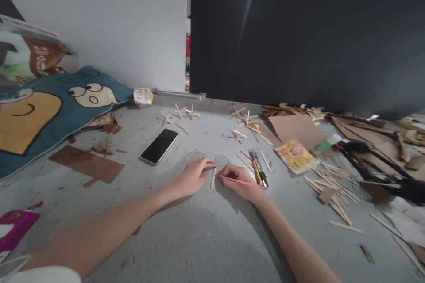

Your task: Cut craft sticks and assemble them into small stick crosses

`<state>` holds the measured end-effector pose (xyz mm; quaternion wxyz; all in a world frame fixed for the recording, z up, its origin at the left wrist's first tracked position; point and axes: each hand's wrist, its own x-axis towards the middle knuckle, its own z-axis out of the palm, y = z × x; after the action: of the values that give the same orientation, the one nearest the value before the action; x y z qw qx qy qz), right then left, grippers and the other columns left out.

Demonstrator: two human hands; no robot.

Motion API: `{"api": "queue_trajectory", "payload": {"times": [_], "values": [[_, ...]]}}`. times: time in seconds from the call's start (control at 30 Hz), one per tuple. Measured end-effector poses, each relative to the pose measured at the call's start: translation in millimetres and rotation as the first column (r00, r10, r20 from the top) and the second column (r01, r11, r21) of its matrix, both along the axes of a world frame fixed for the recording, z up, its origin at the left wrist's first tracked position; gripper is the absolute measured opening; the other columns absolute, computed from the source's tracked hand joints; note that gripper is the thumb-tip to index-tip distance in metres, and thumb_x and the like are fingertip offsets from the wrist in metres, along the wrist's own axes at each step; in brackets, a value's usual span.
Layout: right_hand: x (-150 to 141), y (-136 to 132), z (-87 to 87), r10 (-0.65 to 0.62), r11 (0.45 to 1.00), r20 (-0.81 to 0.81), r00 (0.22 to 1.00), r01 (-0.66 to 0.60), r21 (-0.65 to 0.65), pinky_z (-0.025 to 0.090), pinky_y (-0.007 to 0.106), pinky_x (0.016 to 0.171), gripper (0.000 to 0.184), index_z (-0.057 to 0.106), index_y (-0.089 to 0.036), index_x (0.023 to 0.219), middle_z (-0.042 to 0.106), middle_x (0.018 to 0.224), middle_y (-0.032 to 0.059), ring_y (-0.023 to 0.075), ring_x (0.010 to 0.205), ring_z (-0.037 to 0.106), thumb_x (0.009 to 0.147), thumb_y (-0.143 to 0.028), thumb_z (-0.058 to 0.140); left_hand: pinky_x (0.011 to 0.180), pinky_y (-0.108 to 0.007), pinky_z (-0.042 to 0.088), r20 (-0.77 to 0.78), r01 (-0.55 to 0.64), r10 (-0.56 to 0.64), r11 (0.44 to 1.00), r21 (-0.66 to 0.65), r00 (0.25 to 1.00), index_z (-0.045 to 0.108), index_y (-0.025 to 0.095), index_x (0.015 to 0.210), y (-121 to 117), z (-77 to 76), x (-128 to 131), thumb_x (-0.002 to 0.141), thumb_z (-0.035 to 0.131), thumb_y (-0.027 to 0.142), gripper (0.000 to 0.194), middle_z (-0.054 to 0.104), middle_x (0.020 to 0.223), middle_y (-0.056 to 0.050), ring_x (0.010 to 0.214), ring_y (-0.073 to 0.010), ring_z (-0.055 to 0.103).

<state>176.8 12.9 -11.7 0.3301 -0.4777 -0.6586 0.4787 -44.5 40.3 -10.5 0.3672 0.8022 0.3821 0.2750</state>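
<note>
A narrow wooden craft stick (pixel 213 178) lies on the grey table between my hands. My left hand (pixel 194 177) rests on the table, its fingertips pressing the far end of the stick down. Pinched in my right hand (pixel 237 180) is a pink pencil (pixel 247 182), its point touching or nearly touching the stick's right side. A black and yellow utility knife (pixel 258 169) lies just right of my right hand, with loose craft sticks around it. A smartphone (pixel 159 146) with a dark screen lies beyond my left hand.
Crossed-stick pieces (pixel 241 131) stand farther back. At right are a yellow packet (pixel 296 156), a glue stick (pixel 327 143), a craft-stick pile (pixel 335 190) and cardboard (pixel 295 130). At left are a blue cushion (pixel 76 106), brown cardboard (pixel 88 163) and a magenta glue gun (pixel 20 227).
</note>
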Motion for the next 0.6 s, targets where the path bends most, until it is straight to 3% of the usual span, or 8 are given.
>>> {"api": "queue_trajectory", "payload": {"times": [0.1,0.27,0.47,0.6], "values": [[0.1,0.4,-0.5,-0.008,1.000,0.010,1.000,0.008,0.003,0.037,0.026,0.055,0.033,0.060,-0.022,0.074,0.061,0.065,-0.0008,0.0134,0.058,0.049,0.083,-0.052,0.070,0.114,-0.048,0.045,0.016,0.002,-0.001,1.000,-0.008,1.000,0.057,0.024,0.123,-0.6,0.1,0.1,0.089,0.052,0.006,0.038,0.072,0.132,-0.010,0.130,-0.0254,0.064],[0.5,-0.8,3.3,0.020,1.000,0.007,1.000,-0.020,0.010,0.036,0.026,0.056,0.032,0.059,-0.021,0.072,0.061,0.066,-0.0008,0.0130,0.059,0.049,0.084,-0.049,0.069,0.109,-0.047,0.049,0.009,-0.012,0.012,1.000,0.008,1.000,0.058,0.025,0.120,0.7,3.4,0.1,0.095,0.043,0.008,0.033,0.074,0.128,-0.008,0.126,-0.0236,0.066],[0.8,-0.4,2.9,0.014,1.000,0.011,1.000,-0.014,-0.004,0.034,0.026,0.056,0.033,0.058,-0.021,0.072,0.060,0.065,-0.0014,0.0127,0.057,0.048,0.083,-0.050,0.071,0.112,-0.046,0.048,0.029,0.014,-0.013,0.998,-0.066,1.000,0.055,0.024,0.120,-1.4,8.5,0.4,0.084,0.049,0.001,0.044,0.072,0.133,-0.010,0.132,-0.0246,0.064],[1.5,0.7,-1.0,0.008,1.000,-0.009,1.000,-0.008,0.005,0.037,0.026,0.056,0.033,0.060,-0.021,0.073,0.062,0.065,-0.0004,0.0135,0.059,0.050,0.084,-0.051,0.070,0.112,-0.049,0.048,0.037,0.009,-0.006,0.997,-0.078,0.999,0.055,0.024,0.118,-4.1,12.2,1.0,0.086,0.056,0.008,0.036,0.071,0.133,-0.012,0.131,-0.0272,0.064]]}}
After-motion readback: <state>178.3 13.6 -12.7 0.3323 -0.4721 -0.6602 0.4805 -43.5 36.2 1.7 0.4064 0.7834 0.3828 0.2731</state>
